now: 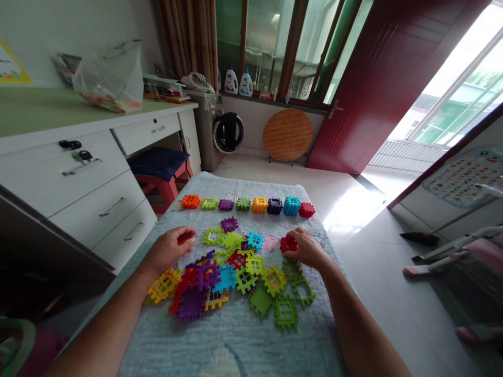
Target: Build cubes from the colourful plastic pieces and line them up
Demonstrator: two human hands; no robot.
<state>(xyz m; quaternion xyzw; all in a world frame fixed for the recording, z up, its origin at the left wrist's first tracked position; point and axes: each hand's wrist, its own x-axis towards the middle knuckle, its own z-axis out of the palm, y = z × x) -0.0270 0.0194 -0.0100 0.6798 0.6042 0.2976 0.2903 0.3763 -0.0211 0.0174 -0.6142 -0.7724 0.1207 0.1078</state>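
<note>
My left hand (172, 249) is closed around an orange-red building tile (184, 239), mostly hidden by the fingers, left of the loose pile. On the right, my right hand (306, 247) grips a red building tile (288, 244) between thumb and fingers. Between and below the hands lies a heap of notched plastic tiles, among them a purple tile (192, 303), a blue tile (225, 278), a yellow tile (164, 286) and a green tile (286, 312). Beyond them runs a row of small colour-sorted stacks, from an orange stack (190, 201) to a red stack (307, 210).
A pale blue quilted cloth (236, 343) covers the work surface. To the left stands a white desk (78, 193) with drawers, a plastic bag (113, 78) on top and a stool (161, 170) beneath. A washing machine (210, 131) and a round wooden board (288, 134) are at the back.
</note>
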